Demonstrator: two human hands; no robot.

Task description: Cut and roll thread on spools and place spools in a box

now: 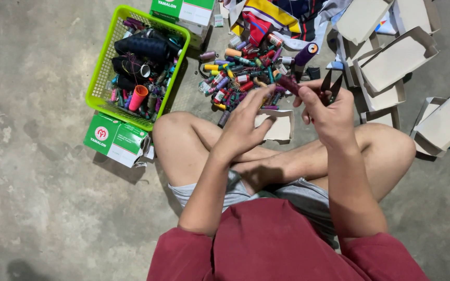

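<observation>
You sit cross-legged on a concrete floor (37, 208), both hands raised over your knees. Your right hand (326, 112) is closed around a dark maroon spool (289, 83), which pokes out past its fingertips, and a pair of dark scissors (330, 86) stands up from the same grip. Your left hand (246, 122) is loosely open just beside it, fingers stretched toward the spool, thumb and forefinger nearly pinched; whether they hold a strand of thread is too fine to tell. Just beyond both hands lies a pile of small spools (240, 78) in many colours, with a purple cone (305, 54) at its far edge. Under the left hand sits an open white box (282, 127). Farther out past the left hand stands a green basket (108, 57) of dark cones and spools, a green carton (114, 139) near it. Beyond the right hand lie more open white boxes (391, 62).
</observation>
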